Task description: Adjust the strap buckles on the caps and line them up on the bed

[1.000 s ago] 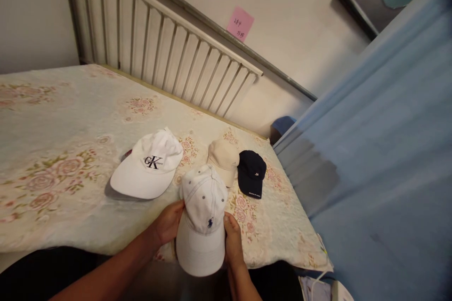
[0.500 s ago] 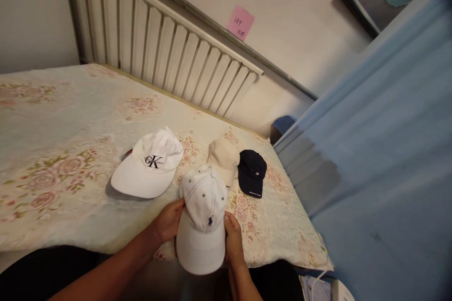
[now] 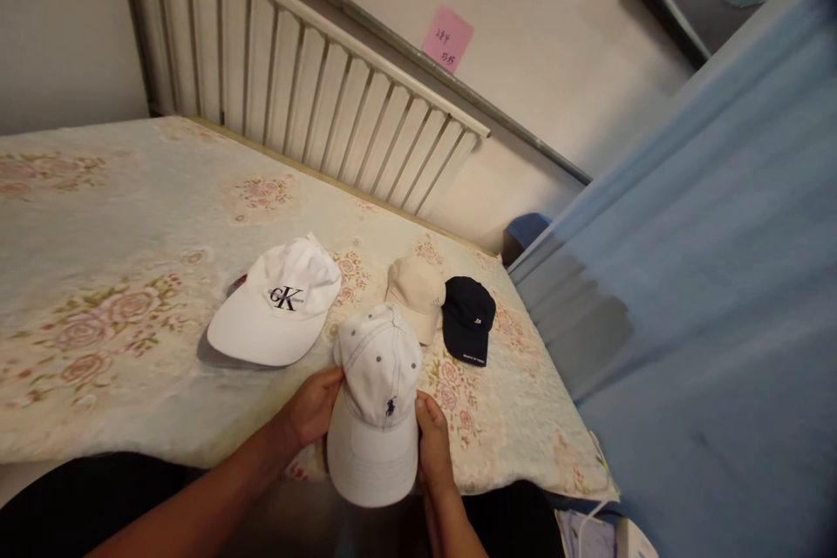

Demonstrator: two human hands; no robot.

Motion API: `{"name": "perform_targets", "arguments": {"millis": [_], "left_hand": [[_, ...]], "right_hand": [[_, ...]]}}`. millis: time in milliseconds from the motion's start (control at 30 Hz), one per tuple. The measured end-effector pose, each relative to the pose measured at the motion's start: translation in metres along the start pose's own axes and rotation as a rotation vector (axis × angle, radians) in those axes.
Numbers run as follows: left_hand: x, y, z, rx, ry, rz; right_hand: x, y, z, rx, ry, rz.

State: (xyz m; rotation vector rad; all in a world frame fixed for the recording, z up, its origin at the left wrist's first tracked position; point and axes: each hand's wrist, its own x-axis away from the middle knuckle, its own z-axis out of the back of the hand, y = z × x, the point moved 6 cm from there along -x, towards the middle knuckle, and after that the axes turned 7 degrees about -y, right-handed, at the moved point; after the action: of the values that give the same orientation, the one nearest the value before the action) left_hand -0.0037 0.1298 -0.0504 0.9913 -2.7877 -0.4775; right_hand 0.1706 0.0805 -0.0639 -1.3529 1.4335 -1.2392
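Observation:
Between my hands is a white baseball cap (image 3: 379, 392) with a small dark blue emblem, its brim pointing down toward me. My left hand (image 3: 317, 405) grips its left side and my right hand (image 3: 432, 432) its right side; the fingertips are partly hidden by the cap. To the left lies a second white cap (image 3: 278, 305) with large black letters on its front. Just beyond the held cap is a beige cap (image 3: 415, 288), partly covered by it. A black cap (image 3: 467, 318) rests against the beige one's right side.
The caps lie on a bed with a floral cover (image 3: 157, 218). Behind it runs a white radiator (image 3: 307, 78) below a pink note (image 3: 448, 38). A blue curtain (image 3: 706, 279) hangs along the right, and a blue item (image 3: 527, 229) sits at the far corner.
Almost nothing differs. Both hands keep the white cap in the same place, and the view has shifted very slightly.

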Motion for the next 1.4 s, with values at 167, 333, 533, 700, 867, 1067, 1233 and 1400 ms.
{"name": "perform_targets", "arguments": {"millis": [167,333,533,700,867,1067,1233,1400], "left_hand": [[-0.0004,0.003,0.0078,-0.016,0.052,-0.051],[-0.0007,0.0028,0.0091,-0.009,0.019,-0.049],[0.0002,0.0048,0.0068,-0.03,0.034,-0.068],[0.0005,0.0044,0.0059,-0.033,0.047,-0.057],[0.0003,0.004,0.007,-0.034,0.035,-0.054],[-0.0008,0.0033,0.0085,-0.036,0.038,-0.057],[-0.0005,0.0033,0.0077,-0.041,0.053,-0.059],[-0.0003,0.0037,0.0096,-0.016,0.049,-0.075]], "right_hand": [[-0.0016,0.0038,0.0032,0.007,0.011,-0.01],[-0.001,0.0039,0.0026,-0.007,0.006,-0.018],[-0.0009,0.0024,0.0028,0.0,0.019,-0.015],[-0.0017,0.0016,0.0034,0.012,0.019,-0.008],[-0.0012,0.0023,0.0042,0.012,0.019,0.001],[-0.0009,0.0018,0.0032,-0.001,0.014,-0.008],[-0.0008,0.0032,0.0047,-0.006,0.026,-0.013],[-0.0009,0.0033,0.0031,-0.012,0.018,-0.022]]}}
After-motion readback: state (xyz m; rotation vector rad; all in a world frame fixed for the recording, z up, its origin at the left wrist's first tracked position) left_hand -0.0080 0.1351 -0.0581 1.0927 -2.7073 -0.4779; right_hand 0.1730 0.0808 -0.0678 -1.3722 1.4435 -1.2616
